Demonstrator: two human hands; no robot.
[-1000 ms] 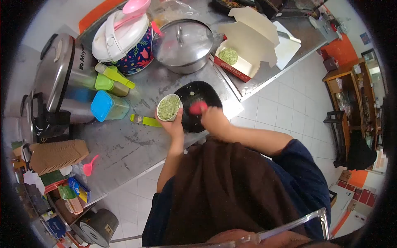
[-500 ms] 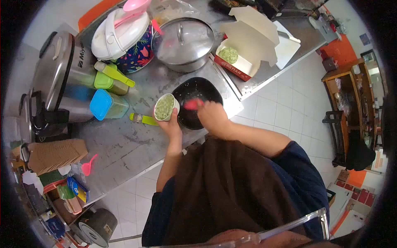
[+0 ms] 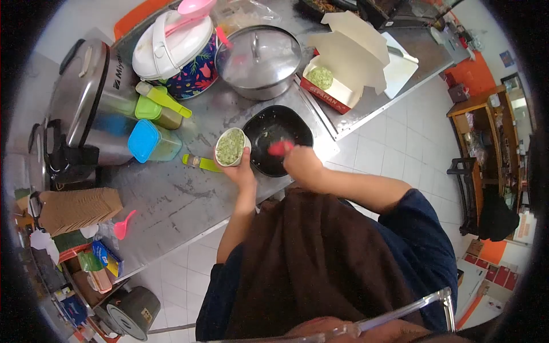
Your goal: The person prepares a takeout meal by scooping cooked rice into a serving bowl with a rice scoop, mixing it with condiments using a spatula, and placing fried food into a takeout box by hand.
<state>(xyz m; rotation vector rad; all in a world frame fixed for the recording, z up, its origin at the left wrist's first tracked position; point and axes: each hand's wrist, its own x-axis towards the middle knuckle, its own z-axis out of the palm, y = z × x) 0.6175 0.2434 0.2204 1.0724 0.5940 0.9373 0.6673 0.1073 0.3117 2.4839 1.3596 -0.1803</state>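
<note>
My left hand (image 3: 243,171) is closed around a small white bowl (image 3: 219,162) filled with green-tinted rice (image 3: 230,147); the bowl tilts at the left rim of a black pan (image 3: 274,123). A few light grains cling inside the pan. Over its right side, my right hand (image 3: 302,164) grips a red rice paddle (image 3: 280,148), whose blade is inside the pan and slightly blurred. Behind stands an open takeaway box (image 3: 327,98) with a red front, holding a round mound of green rice (image 3: 319,78).
A lidded steel pot (image 3: 260,63) stands behind the pan. Left of it are a floral rice container (image 3: 197,74), a green-lidded tub (image 3: 150,108), a blue-lidded tub (image 3: 154,143) and a large steel cooker (image 3: 80,108). A green-handled brush (image 3: 200,163) lies beside the bowl.
The paddle and my right hand have shifted slightly right and toward me within the pan. My left hand keeps hold of the bowl. The whole view has moved a little.
</note>
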